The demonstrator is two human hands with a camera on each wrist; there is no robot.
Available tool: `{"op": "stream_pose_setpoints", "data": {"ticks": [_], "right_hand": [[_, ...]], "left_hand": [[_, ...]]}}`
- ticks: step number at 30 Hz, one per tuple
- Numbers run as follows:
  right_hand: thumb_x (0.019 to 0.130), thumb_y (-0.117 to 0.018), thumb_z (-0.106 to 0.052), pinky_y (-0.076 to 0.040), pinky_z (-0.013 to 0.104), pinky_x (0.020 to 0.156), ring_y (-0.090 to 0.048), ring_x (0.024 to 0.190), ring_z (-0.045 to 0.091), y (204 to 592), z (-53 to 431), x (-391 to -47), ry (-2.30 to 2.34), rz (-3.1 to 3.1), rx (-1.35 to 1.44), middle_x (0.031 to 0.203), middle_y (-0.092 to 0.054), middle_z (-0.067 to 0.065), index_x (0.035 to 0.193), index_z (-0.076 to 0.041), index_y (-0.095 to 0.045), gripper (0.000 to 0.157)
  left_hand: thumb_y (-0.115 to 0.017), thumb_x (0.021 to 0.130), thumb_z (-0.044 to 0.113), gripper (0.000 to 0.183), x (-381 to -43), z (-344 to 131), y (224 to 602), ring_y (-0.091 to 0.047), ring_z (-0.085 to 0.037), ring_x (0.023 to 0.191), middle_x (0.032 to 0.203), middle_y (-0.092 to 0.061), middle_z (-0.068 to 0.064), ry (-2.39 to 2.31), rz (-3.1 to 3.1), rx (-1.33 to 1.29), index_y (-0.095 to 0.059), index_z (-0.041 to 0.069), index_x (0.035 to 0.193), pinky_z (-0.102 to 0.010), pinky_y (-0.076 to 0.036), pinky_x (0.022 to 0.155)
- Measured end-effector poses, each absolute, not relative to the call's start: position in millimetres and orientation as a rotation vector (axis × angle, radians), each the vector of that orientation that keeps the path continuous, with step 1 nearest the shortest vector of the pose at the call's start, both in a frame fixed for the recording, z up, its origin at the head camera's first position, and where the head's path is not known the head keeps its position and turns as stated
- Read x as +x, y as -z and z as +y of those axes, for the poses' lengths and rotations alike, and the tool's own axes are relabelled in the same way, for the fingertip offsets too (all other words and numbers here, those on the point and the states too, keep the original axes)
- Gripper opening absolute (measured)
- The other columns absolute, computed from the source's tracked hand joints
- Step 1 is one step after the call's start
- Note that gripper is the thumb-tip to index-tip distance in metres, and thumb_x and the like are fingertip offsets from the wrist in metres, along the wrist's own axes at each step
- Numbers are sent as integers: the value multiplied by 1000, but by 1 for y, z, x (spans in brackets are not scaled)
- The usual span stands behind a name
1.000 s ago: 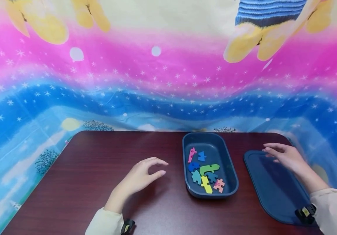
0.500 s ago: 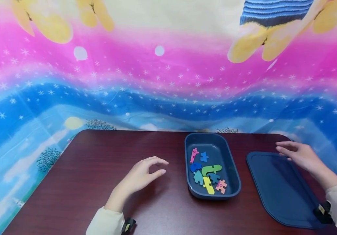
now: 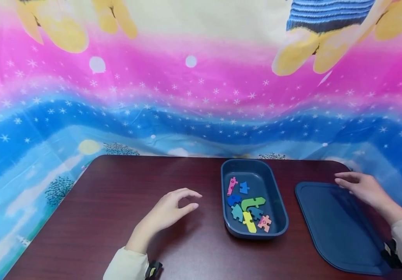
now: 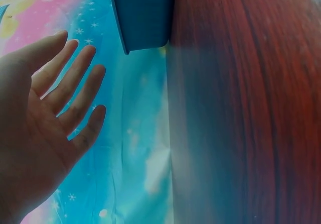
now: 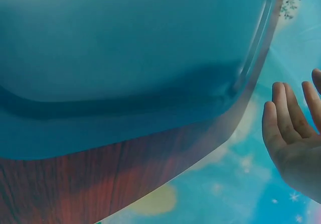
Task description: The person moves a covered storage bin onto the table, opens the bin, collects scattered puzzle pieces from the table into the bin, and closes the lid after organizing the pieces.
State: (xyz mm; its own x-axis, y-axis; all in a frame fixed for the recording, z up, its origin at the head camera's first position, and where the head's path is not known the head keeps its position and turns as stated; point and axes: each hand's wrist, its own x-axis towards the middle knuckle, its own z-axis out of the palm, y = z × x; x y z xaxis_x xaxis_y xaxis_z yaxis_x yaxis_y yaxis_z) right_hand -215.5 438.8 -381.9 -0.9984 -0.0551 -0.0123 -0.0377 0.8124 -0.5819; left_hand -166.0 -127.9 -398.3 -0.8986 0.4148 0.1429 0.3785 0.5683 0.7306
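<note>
A dark blue-grey plastic box [image 3: 283, 210] holds several puzzle pieces, among them a green piece [image 3: 253, 203], a yellow one [image 3: 249, 222], a pink one [image 3: 232, 186] and an orange one [image 3: 264, 223]. To its left hovers my left hand [image 3: 167, 208], fingers relaxed and holding nothing; in the left wrist view the palm [image 4: 40, 128] faces up beside the box wall [image 4: 143, 18]. On the right lies the flat dark lid [image 3: 337, 225]. Over the lid's far right edge hangs my right hand [image 3: 367, 190], loosely spread with nothing in it.
Both things stand on a dark red wood-grain table [image 3: 116, 202]. A colourful printed cloth [image 3: 172, 97] hangs behind and around the table. A black strap device [image 3: 153, 269] sits at the left wrist.
My right hand has moved to the right, from above the lid's middle to its far right edge. My left hand, the box and the puzzle pieces have not moved; the view has shifted slightly.
</note>
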Motion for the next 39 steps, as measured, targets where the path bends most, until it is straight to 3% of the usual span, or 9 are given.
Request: {"op": "stream_pose_setpoints", "data": {"ticks": [4, 7, 10, 16, 18, 22, 25, 39], "right_hand": [[102, -54, -40, -55, 29, 67, -63, 83, 7, 385, 449, -217, 959, 2923, -65, 128, -52, 38, 138, 11, -47, 63], [101, -54, -41, -54, 30, 67, -64, 90, 20, 387, 454, -220, 908, 2925, -77, 135, -43, 41, 139, 10, -46, 64], [101, -55, -42, -53, 30, 67, -62, 97, 34, 389, 457, -223, 870, 2930, -93, 135, -43, 41, 139, 10, -46, 65], [102, -54, -41, -51, 40, 73, -50, 113, 54, 395, 468, -224, 847, 2906, -104, 137, -39, 43, 141, 9, -45, 64], [102, -54, -40, -51, 42, 73, -51, 112, 52, 397, 472, -223, 845, 2893, -107, 138, -39, 42, 141, 9, -45, 64], [101, -56, -40, -52, 37, 70, -63, 97, 32, 401, 477, -224, 839, 2882, -106, 136, -44, 40, 141, 8, -46, 63], [101, -56, -39, -52, 36, 69, -63, 92, 21, 403, 479, -226, 842, 2876, -110, 136, -44, 40, 140, 9, -46, 63], [100, -57, -41, -54, 33, 68, -60, 89, 8, 413, 483, -233, 876, 2835, -101, 136, -45, 39, 141, 10, -44, 67]], "left_hand": [[-68, 95, 33, 28, -166, -127, 399, -57, -9, 113, 119, -63, 18, -1234, 2743, 697, -68, 27, 122, -44, -45, 99], [-67, 95, 35, 30, -165, -127, 400, -57, -9, 112, 119, -63, 17, -1232, 2729, 701, -68, 24, 123, -44, -45, 99], [-67, 95, 35, 29, -165, -127, 401, -57, -9, 113, 119, -63, 18, -1233, 2724, 691, -68, 25, 122, -45, -45, 99], [-65, 96, 37, 30, -167, -126, 405, -57, -10, 113, 119, -64, 17, -1241, 2700, 693, -68, 24, 123, -46, -45, 99], [-65, 97, 36, 30, -167, -126, 406, -58, -10, 113, 118, -64, 17, -1246, 2689, 692, -68, 22, 123, -47, -45, 99], [-65, 97, 36, 30, -167, -127, 407, -58, -11, 114, 117, -64, 17, -1239, 2694, 681, -68, 22, 123, -47, -46, 99], [-65, 97, 36, 31, -167, -128, 407, -57, -11, 115, 117, -64, 17, -1229, 2701, 679, -68, 22, 124, -46, -46, 100], [-65, 97, 31, 29, -168, -127, 409, -59, -9, 110, 116, -66, 15, -1222, 2690, 690, -68, 19, 123, -45, -47, 99]]}}
